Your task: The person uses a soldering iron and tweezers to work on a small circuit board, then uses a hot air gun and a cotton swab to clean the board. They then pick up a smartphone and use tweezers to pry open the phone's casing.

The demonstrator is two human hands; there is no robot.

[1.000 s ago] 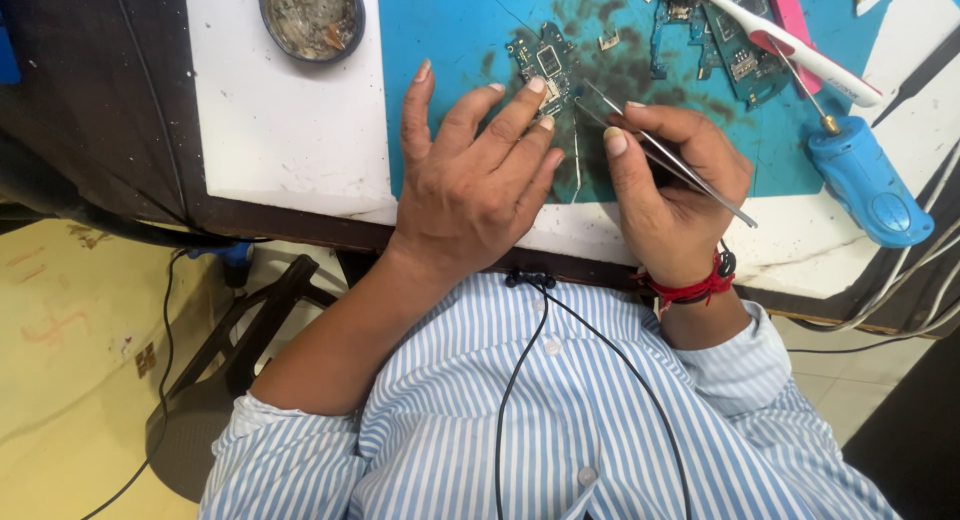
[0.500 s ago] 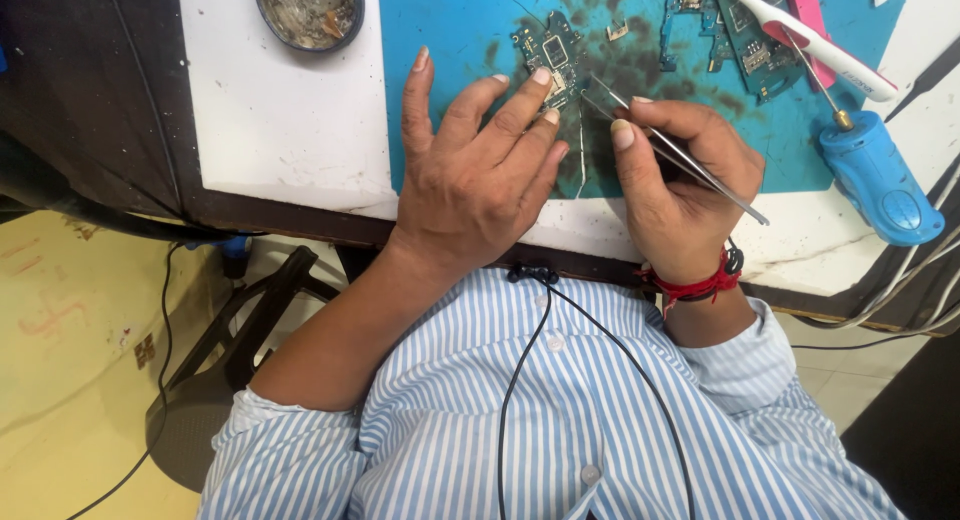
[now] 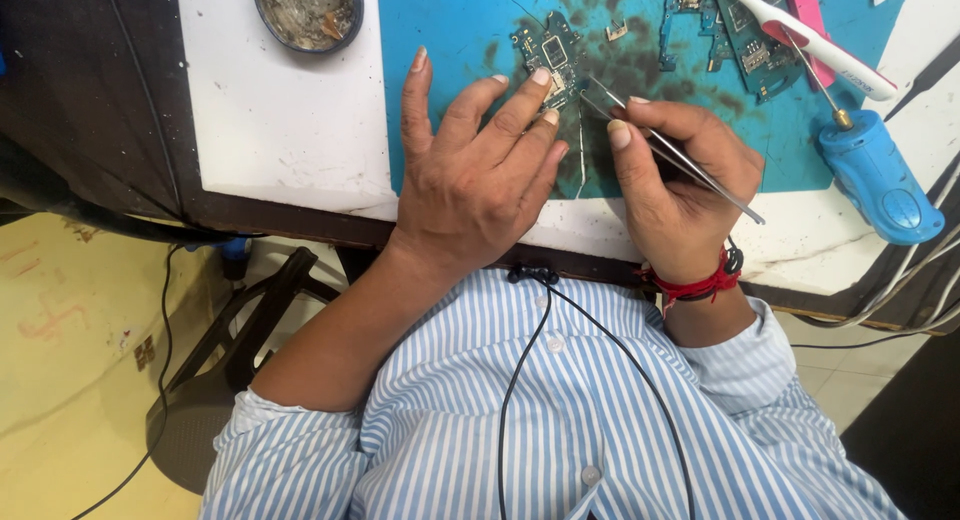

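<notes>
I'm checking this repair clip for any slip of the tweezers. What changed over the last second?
Almost nothing. The whole view drifted slightly, so the bench things sit a touch higher in the picture. The left hand still pins the small circuit board with its fingertips, and the right hand still grips the tweezers, tips at the board's edge. Nothing was picked up or let go.

A blue-and-white striped shirt point(image 3: 560, 420) with rolled sleeves, red thread wristband point(image 3: 695, 283), thin black cord point(image 3: 520, 380).

The left hand point(image 3: 470, 180) is lying flat with its fingers spread, fingertips pressing down; the right hand point(image 3: 680, 185) is pinching, wrist bent.
</notes>
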